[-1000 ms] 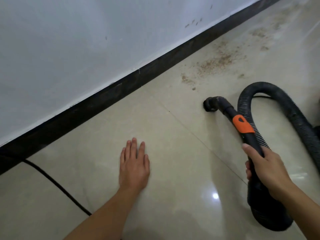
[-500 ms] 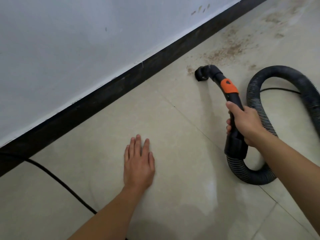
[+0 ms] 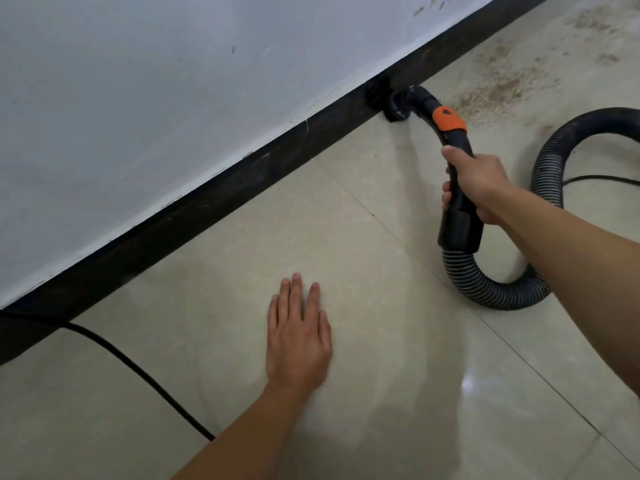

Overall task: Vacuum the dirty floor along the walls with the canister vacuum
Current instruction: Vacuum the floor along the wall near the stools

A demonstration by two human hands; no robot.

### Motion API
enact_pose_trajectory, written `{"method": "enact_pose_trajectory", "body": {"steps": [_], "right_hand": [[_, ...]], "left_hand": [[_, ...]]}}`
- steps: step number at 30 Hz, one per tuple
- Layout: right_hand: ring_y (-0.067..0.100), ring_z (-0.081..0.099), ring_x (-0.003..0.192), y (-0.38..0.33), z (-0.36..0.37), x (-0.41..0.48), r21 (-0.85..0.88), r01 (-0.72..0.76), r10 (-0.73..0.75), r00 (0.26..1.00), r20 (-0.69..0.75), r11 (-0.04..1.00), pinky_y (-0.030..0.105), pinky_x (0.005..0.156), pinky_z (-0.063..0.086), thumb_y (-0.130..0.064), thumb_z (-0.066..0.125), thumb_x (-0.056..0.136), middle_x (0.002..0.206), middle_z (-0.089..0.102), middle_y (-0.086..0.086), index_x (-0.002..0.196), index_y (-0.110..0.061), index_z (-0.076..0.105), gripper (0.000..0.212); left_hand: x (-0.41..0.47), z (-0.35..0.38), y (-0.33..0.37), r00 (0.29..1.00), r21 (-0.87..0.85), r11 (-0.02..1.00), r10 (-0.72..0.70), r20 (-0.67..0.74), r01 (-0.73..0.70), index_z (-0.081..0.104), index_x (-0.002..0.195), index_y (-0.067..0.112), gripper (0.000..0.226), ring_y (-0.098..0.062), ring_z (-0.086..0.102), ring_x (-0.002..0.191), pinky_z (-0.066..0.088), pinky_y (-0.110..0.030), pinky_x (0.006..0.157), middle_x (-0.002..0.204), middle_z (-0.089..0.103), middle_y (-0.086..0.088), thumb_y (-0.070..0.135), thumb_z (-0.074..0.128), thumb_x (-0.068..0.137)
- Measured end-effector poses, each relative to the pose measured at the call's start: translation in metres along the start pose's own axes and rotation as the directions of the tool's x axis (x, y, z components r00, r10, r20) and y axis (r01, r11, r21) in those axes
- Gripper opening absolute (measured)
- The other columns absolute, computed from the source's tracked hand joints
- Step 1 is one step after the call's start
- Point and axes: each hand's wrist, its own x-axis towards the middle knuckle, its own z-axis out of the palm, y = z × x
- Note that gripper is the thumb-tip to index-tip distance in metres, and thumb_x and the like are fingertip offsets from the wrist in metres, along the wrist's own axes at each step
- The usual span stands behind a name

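The canister vacuum's black nozzle (image 3: 396, 110) is sitting on the tiled floor (image 3: 381, 393) just beyond the right hand (image 3: 479, 181), right at the foot of the dark baseboard (image 3: 207, 211); whether it is actually touching the board cannot be told. The right hand is gripping the black hose handle (image 3: 459, 209), fingers wrapping round it just behind the orange collar (image 3: 449, 120). The ribbed hose (image 3: 502, 292) is looping out from under that hand's wrist and curving away to its right. The left hand (image 3: 298, 341) is lying flat on the floor, fingers straight, well apart from the right hand and nearer the person. Brown dirt (image 3: 502, 90) is lying scattered beyond the right hand, past the nozzle. A black cord (image 3: 138, 370) is running left of the left hand, and a thin cable (image 3: 602, 180) is lying right of the right hand. The white wall (image 3: 156, 98) is rising above the baseboard.
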Motion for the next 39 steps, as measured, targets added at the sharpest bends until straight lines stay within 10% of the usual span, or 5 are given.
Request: {"method": "enact_pose_trajectory", "body": {"steps": [14, 25, 32, 39], "right_hand": [[0.021, 0.048, 0.04, 0.044, -0.052, -0.107, -0.232, 0.052, 0.003, 0.974, 0.227, 0.971, 0.03, 0.04, 0.045, -0.039, 0.066, 0.092, 0.054, 0.053, 0.007, 0.088, -0.011, 0.054, 0.03], [0.021, 0.048, 0.039, 0.009, 0.019, -0.049, -0.14, 0.087, -0.078, 0.994, 0.07, 0.986, 0.031, 0.044, 0.047, -0.043, 0.067, 0.087, 0.059, 0.051, 0.008, 0.082, -0.015, 0.052, 0.032], [0.02, 0.055, 0.038, 0.062, 0.036, -0.119, -0.406, 0.261, -0.151, 0.947, 0.283, 0.876, 0.027, 0.039, 0.042, -0.049, 0.066, 0.086, 0.051, 0.058, 0.0, 0.084, -0.018, 0.056, 0.033], [0.021, 0.053, 0.039, 0.087, -0.071, -0.162, -0.462, 0.16, -0.137, 0.987, 0.084, 0.872, 0.03, 0.041, 0.042, -0.042, 0.067, 0.09, 0.054, 0.058, 0.007, 0.086, -0.016, 0.058, 0.028]], "left_hand": [[0.001, -0.003, 0.001, 1.0, -0.018, 1.0, -0.003, -0.004, 0.003, 0.049, 0.141, 0.014, 0.054, -0.029, 0.031, 0.143, 0.025, -0.043, 0.116, 0.153, 0.035, -0.014, 0.034, 0.025, 0.096], [0.002, -0.002, 0.0, 1.0, -0.014, 1.0, 0.004, -0.005, -0.004, 0.046, 0.143, 0.015, 0.054, -0.027, 0.025, 0.145, 0.022, -0.041, 0.118, 0.155, 0.031, -0.013, 0.034, 0.024, 0.097], [0.0, 0.002, -0.011, 1.0, -0.024, 1.0, -0.006, -0.002, 0.006, 0.048, 0.141, 0.014, 0.051, -0.028, 0.028, 0.144, 0.026, -0.043, 0.116, 0.154, 0.034, -0.014, 0.03, 0.031, 0.096], [-0.001, -0.005, -0.013, 1.0, -0.05, 0.999, -0.006, 0.013, 0.007, 0.046, 0.143, 0.012, 0.061, -0.029, 0.026, 0.145, 0.02, -0.042, 0.117, 0.155, 0.032, -0.014, 0.034, 0.016, 0.094]]}}
